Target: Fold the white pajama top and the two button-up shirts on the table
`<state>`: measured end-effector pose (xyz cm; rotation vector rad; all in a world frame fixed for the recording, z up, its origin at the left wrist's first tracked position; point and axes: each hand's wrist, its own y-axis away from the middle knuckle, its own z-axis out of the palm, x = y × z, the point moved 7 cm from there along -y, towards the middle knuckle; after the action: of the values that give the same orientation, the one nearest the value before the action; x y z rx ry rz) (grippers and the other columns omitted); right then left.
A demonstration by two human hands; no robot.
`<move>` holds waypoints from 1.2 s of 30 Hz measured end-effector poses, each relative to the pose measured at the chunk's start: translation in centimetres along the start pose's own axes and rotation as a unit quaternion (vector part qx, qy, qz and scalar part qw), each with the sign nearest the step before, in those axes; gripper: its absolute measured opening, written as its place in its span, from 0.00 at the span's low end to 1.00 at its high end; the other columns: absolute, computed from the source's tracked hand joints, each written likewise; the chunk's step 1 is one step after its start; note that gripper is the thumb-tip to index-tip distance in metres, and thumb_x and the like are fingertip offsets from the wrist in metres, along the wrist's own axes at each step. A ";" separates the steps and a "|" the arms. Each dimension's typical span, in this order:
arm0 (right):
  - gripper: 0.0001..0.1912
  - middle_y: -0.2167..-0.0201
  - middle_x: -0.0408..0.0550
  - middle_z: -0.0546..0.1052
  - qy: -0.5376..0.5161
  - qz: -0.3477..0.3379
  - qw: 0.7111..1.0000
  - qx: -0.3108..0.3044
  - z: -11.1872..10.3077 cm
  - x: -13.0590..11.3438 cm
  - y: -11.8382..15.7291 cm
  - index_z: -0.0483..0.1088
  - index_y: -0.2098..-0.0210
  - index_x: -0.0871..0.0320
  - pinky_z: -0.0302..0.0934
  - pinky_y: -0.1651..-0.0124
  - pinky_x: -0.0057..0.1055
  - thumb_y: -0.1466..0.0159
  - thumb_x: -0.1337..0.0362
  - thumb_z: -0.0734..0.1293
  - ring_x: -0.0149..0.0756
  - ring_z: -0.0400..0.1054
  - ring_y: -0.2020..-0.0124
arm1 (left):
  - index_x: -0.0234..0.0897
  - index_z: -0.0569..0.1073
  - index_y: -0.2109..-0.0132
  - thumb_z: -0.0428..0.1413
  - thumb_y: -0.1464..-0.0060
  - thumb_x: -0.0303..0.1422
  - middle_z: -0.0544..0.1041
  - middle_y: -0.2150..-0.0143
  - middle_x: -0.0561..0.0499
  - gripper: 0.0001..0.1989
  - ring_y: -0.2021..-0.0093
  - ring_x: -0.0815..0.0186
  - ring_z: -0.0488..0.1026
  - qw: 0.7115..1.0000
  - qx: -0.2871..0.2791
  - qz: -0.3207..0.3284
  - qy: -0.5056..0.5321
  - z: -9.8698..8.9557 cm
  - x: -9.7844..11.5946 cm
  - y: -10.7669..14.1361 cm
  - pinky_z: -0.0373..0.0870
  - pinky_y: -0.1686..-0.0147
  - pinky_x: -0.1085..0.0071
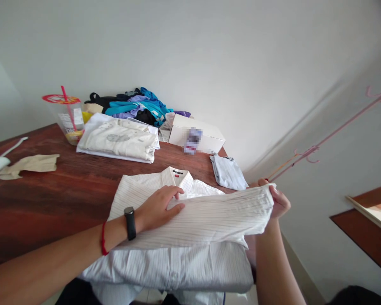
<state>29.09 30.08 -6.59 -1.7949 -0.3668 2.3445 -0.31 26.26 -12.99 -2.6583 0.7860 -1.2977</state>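
Observation:
A white striped shirt (174, 267) lies on the wooden table with its collar toward the wall, its lower part over the near edge. One sleeve is stretched across the chest to the right. Fingers apart, my left hand (160, 207) rests on the cloth just below the collar; a black watch and a red cord are on that arm. At the right, my right hand (277, 202) is closed round the cuff end of the sleeve, lifted past the table's right edge. Part of its fingers is hidden behind the cloth.
Folded white clothes (120, 140) lie behind the shirt, beside a plastic cup (70, 120) with a straw. Farther back are a pile of blue and dark clothes (139, 106) and a white box (206, 131). Light blue folded cloth (228, 171) sits right; a pink rack (343, 127) stands beyond.

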 end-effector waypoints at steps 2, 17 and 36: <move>0.24 0.82 0.39 0.53 -0.008 0.003 1.000 0.020 -0.9 -0.3 0.5 0.52 0.79 0.51 0.49 0.76 0.36 0.46 0.47 0.70 0.33 0.48 0.82 | 0.38 0.72 0.48 0.53 0.35 0.41 0.77 0.52 0.45 0.15 0.51 0.55 0.73 1.000 0.008 0.004 -0.025 -0.2 -0.1 -0.2 0.68 0.48 0.57; 0.12 0.77 0.46 0.77 0.007 0.192 0.972 0.135 -8.1 2.2 9.2 0.75 0.70 0.54 0.68 0.73 0.40 0.47 0.55 0.76 0.45 0.73 0.76 | 0.40 0.78 0.58 0.60 0.48 0.54 0.78 0.66 0.48 0.22 0.66 0.58 0.73 0.975 -0.151 -0.032 -0.161 -4.5 -3.6 -2.2 0.58 0.69 0.70; 0.23 0.71 0.50 0.81 0.142 0.237 0.958 0.079 -6.6 4.5 8.9 0.78 0.63 0.59 0.68 0.69 0.31 0.44 0.45 0.76 0.40 0.75 0.72 | 0.37 0.60 0.74 0.49 0.35 0.47 0.59 0.75 0.56 0.23 0.73 0.69 0.56 0.975 -0.209 -0.068 -0.003 -12.4 -8.6 1.1 0.53 0.72 0.73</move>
<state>34.42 23.45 -15.00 -2.2922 0.3181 2.2468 -14.47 31.25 -11.52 -3.0888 0.9891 -1.2729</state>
